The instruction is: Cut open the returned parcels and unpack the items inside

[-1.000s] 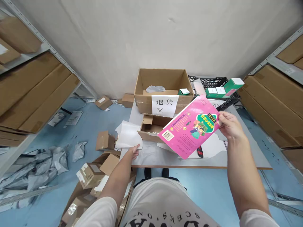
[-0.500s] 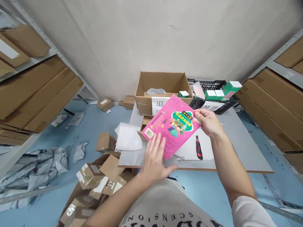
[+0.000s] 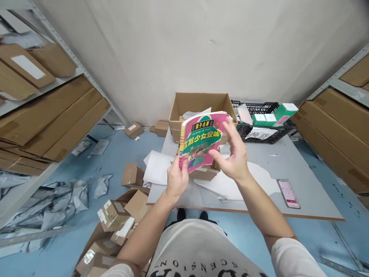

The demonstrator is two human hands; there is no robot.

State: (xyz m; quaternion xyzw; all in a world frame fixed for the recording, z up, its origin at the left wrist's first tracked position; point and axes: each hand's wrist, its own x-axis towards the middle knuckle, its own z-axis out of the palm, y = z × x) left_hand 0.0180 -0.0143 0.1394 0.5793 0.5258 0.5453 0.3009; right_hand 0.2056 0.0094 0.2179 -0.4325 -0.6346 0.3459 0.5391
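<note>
1. While the left hand (image 3: 176, 180) grips the book (image 3: 201, 141) at its lower spine corner, thumb on the cover, the book stands nearly upright above the near edge of the table (image 3: 311, 184).
2. The right hand (image 3: 234, 156) is spread open at the book's right edge, fingers loose, with the fingertips (image 3: 215, 153) brushing the cover; it clasps nothing.
3. The book has a pink cover with a green panel and a yellow spine, and its pages fan slightly at the top.
4. Behind the book, at the far side of the table, sits an open carton (image 3: 201, 104) with white wrapping inside.
5. A smaller open box (image 3: 205, 173) lies on the table just below the book, partly hidden by it.
6. Right of the carton, a black crate (image 3: 261, 132) holds green and white packs (image 3: 271, 115).
7. A phone (image 3: 288, 193) lies flat near the table's front right edge, well apart from the book.
8. White sheets (image 3: 157, 169) overhang the table's left side.
9. Left of the table, small cartons (image 3: 115, 215) and grey bags (image 3: 49, 204) litter the blue floor.
10. Shelves (image 3: 54, 111) with flat cardboard flank the table on both sides.
</note>
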